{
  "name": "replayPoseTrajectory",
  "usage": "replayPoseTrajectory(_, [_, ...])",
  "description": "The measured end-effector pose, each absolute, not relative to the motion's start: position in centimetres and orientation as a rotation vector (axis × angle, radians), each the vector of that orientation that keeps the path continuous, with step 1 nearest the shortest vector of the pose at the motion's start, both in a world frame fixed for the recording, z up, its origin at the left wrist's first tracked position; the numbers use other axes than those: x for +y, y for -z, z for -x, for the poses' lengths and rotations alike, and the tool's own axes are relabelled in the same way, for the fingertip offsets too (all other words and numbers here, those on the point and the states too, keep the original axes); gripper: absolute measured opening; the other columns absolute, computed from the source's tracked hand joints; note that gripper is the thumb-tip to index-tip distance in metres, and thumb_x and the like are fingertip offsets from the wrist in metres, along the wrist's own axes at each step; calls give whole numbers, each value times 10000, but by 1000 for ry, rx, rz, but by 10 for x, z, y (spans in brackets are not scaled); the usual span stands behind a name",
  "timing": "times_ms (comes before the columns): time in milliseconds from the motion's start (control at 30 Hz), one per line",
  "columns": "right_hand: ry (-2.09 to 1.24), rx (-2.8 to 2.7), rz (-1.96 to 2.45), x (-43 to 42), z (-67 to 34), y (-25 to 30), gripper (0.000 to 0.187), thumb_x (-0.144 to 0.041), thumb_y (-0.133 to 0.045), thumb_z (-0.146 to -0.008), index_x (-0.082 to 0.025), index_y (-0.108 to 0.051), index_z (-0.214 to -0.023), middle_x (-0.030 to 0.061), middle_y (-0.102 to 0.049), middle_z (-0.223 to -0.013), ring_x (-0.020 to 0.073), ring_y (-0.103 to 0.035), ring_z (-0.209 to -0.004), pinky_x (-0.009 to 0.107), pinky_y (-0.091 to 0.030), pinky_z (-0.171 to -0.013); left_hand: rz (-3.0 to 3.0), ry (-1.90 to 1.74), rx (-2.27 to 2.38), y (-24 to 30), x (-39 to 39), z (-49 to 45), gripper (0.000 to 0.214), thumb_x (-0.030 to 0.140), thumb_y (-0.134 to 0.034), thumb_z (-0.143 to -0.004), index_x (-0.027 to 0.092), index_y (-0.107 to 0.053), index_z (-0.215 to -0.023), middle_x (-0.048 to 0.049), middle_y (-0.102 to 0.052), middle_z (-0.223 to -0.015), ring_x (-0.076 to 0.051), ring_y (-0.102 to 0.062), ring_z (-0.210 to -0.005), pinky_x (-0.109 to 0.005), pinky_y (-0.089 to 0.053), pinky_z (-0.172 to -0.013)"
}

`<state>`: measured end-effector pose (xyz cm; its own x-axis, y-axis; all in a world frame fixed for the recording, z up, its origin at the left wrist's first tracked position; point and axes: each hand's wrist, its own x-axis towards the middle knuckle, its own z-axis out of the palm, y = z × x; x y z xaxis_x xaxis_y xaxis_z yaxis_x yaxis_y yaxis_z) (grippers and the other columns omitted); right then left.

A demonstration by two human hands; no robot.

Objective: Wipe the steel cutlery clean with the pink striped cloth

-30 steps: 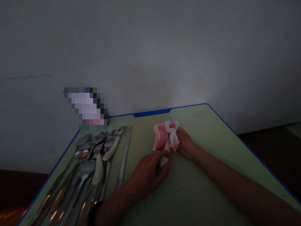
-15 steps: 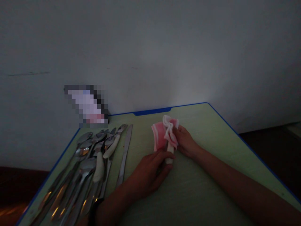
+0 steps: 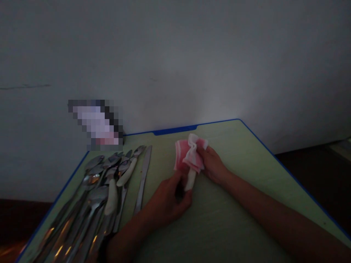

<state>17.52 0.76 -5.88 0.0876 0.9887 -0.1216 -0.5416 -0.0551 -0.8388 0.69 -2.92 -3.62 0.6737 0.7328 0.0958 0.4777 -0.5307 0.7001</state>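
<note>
My left hand (image 3: 169,200) is closed on the lower end of a pale handle (image 3: 191,179), thumb on one side and fingers on the other. The upper part of this piece of cutlery is hidden in a pink and white cloth (image 3: 183,150), so its kind does not show. On the right, my right hand (image 3: 214,163) pinches the bunched cloth around it. Just left of my left hand, a table knife (image 3: 143,179) lies by itself on the green table (image 3: 236,226).
A pile of metal spoons and forks (image 3: 94,197), some with white handles, covers the table's left side. Behind it a blurred-out slab-shaped object (image 3: 95,122) leans on the grey wall (image 3: 175,65). A blue rim (image 3: 175,130) edges the table.
My left hand has shifted slightly left and its grip on the handle has altered. The handle now slants more. The cloth stays in my right hand, and the whole view has drifted a little.
</note>
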Motion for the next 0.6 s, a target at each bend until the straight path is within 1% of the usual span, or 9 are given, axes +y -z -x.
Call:
replayPoseTrajectory(100, [-1336,-444,893,11,-175,57,269,-430,-626,-718,-177,-604,-808,-16,-636,-668,109,-558,-578,235,-438,-573,-2341,-411,886,36,-30,-7,145,220,-488,-780,205,-347,-749,54,-437,-619,-87,-425,-520,-211,-316,-494])
replayPoseTrajectory(233, [-1386,-372,856,13,-175,52,198,-357,-641,-711,-163,-599,-718,-25,-624,-610,93,-547,-540,211,-441,-547,-2391,-418,942,41,-32,-9,133,234,-482,-781,205,-359,-740,45,-456,-632,-95,-436,-536,-217,-328,-508])
replayPoseTrajectory(333, [-1440,-318,825,14,-176,48,167,-323,-607,-719,-158,-600,-700,-23,-624,-590,90,-539,-510,202,-435,-514,-2385,-465,1004,45,-33,-11,107,243,-497,-776,202,-402,-804,27,-511,-681,-111,-476,-581,-225,-351,-532])
replayPoseTrajectory(467, [-1541,-232,691,13,-183,42,156,-287,-540,-724,-179,-562,-613,-50,-565,-477,77,-466,-395,190,-372,-396,-2342,-482,1059,44,-34,-15,247,222,-541,-745,198,-427,-962,-5,-576,-808,-140,-532,-685,-247,-394,-597])
replayPoseTrajectory(533, [-1592,-211,637,11,-187,39,173,-291,-534,-727,-184,-548,-592,-55,-554,-458,75,-453,-375,189,-352,-367,-2351,-444,1078,43,-33,-16,258,230,-547,-750,199,-448,-987,-13,-581,-841,-154,-540,-725,-263,-405,-628])
replayPoseTrajectory(600, [-1619,-168,630,11,-191,37,203,-309,-552,-733,-185,-535,-573,-54,-562,-460,75,-472,-387,183,-368,-375,-2397,-403,1068,42,-33,-17,228,246,-541,-767,207,-485,-984,-17,-578,-854,-168,-539,-760,-282,-409,-661])
